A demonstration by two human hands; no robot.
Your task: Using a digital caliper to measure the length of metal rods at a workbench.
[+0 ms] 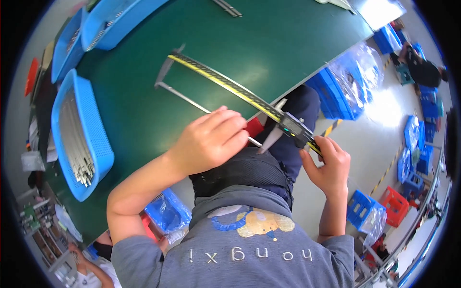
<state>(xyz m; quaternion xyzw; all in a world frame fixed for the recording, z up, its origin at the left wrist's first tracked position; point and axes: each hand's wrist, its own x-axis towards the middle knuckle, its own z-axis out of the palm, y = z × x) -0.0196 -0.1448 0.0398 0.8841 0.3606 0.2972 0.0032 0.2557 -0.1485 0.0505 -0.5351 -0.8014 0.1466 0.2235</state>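
Note:
My left hand [216, 140] is closed around a thin silver metal rod [189, 101], which slants down to the right. In my right hand [329, 165] is the display end of a long digital caliper [225, 84], with a dark and yellow beam. The rod runs beside the beam, between the caliper's jaws. One rod end meets the far jaw [162, 73], and the other lies close to the sliding jaw [272, 138]; whether it touches there I cannot tell. The caliper reaches from over the green table [139, 110] to above my lap.
A blue basket [104, 139] of metal rods stands on the table's left, with more blue bins [103, 41] beyond it. A few rods [228, 7] lie at the far side. Blue crates [331, 93] and a red crate [395, 206] sit on the floor. People are nearby.

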